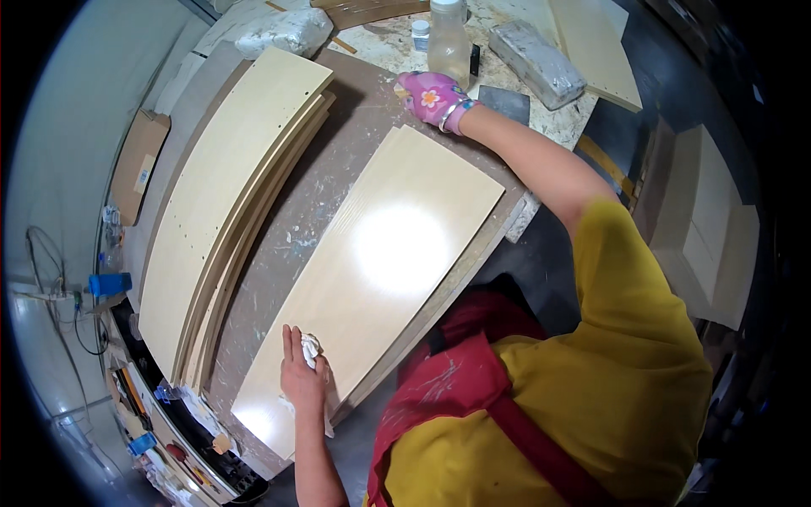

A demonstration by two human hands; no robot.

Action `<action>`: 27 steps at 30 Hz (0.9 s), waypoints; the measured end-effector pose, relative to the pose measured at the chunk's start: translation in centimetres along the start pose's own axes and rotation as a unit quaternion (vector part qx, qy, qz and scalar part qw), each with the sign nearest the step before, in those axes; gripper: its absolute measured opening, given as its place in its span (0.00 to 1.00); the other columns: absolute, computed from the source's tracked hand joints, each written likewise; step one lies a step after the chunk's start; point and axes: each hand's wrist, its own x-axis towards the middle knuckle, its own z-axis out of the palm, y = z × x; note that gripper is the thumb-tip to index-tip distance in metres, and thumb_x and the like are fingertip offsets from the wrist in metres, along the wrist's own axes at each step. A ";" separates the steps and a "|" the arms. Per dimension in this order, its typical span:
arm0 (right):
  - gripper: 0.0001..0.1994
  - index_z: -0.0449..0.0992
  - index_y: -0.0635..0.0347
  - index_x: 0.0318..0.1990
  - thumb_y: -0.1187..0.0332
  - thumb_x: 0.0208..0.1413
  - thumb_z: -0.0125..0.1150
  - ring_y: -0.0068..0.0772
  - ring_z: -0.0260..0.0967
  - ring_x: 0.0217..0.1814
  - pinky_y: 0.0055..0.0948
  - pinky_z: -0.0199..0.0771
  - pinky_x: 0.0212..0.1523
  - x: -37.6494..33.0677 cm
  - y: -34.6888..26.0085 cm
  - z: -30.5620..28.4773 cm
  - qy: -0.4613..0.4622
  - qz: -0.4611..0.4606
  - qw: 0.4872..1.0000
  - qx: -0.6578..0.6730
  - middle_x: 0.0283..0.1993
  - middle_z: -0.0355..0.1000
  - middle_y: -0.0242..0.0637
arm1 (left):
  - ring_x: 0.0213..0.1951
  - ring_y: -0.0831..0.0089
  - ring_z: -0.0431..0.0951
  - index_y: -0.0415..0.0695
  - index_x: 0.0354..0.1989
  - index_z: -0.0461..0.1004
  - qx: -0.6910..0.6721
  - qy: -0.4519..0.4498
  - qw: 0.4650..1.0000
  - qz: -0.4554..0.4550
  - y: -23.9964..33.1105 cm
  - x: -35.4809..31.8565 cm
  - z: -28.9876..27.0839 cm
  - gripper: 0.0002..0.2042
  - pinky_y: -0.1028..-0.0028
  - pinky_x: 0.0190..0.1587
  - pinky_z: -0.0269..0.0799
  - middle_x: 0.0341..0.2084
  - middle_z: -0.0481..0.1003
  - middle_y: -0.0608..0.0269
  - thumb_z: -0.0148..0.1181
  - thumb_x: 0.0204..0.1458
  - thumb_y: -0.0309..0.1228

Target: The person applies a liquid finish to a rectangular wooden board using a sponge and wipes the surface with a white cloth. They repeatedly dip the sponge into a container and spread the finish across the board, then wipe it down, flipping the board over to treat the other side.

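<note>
A pale, glossy wood board (346,304) lies on the workbench in front of me, with a bright lamp reflection on its face. My bare left hand (304,380) rests at the board's near left end, closed on a crumpled white cloth (310,350); two fingers point forward. My right hand (432,100), in a pink flowered glove, is closed beyond the board's far end. A small tan bit shows at its fingers, too small to name. Close to that hand stands a clear plastic bottle (449,51) with cloudy contents.
Left of the board is a stack of pale drilled panels (228,169). A plastic-wrapped grey block (536,63), a small white jar (420,35) and a white wrapped bundle (285,34) sit at the back. Cardboard (705,245) stands on the right; a blue object (110,284) is at far left.
</note>
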 end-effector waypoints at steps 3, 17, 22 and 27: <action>0.13 0.73 0.58 0.43 0.64 0.51 0.57 0.52 0.75 0.39 0.42 0.75 0.39 -1.1 -0.9 0.7 0.077 0.004 0.977 0.199 0.36 0.76 0.48 | 0.41 0.57 0.77 0.48 0.64 0.61 -0.003 0.002 1.000 0.005 -0.2 0.0 0.2 0.34 0.67 0.44 0.74 0.67 0.55 0.65 0.58 0.42 0.29; 0.19 0.65 0.57 0.57 0.65 0.57 0.52 0.31 0.70 0.49 0.29 0.73 0.41 -15.8 -3.2 1.9 0.008 0.181 0.521 0.834 0.50 0.69 0.36 | 0.48 0.57 0.73 0.38 0.52 0.69 -0.397 0.079 0.901 0.158 19.4 24.6 -0.7 0.22 0.64 0.52 0.67 0.48 0.72 0.46 0.58 0.53 0.38; 0.16 0.69 0.60 0.53 0.67 0.58 0.54 0.28 0.71 0.44 0.31 0.75 0.38 -16.4 -4.1 1.9 0.050 0.222 0.517 0.825 0.45 0.72 0.34 | 0.46 0.48 0.73 0.44 0.49 0.71 -0.155 0.082 0.956 0.236 27.0 28.3 4.3 0.19 0.57 0.50 0.68 0.45 0.74 0.48 0.58 0.52 0.40; 0.15 0.70 0.61 0.52 0.68 0.59 0.52 0.27 0.70 0.44 0.30 0.73 0.42 -15.9 -6.0 1.3 0.076 0.254 0.543 0.797 0.43 0.72 0.33 | 0.40 0.48 0.75 0.43 0.45 0.72 -0.304 0.071 0.945 0.095 22.2 30.3 2.4 0.13 0.56 0.44 0.70 0.36 0.75 0.46 0.56 0.53 0.34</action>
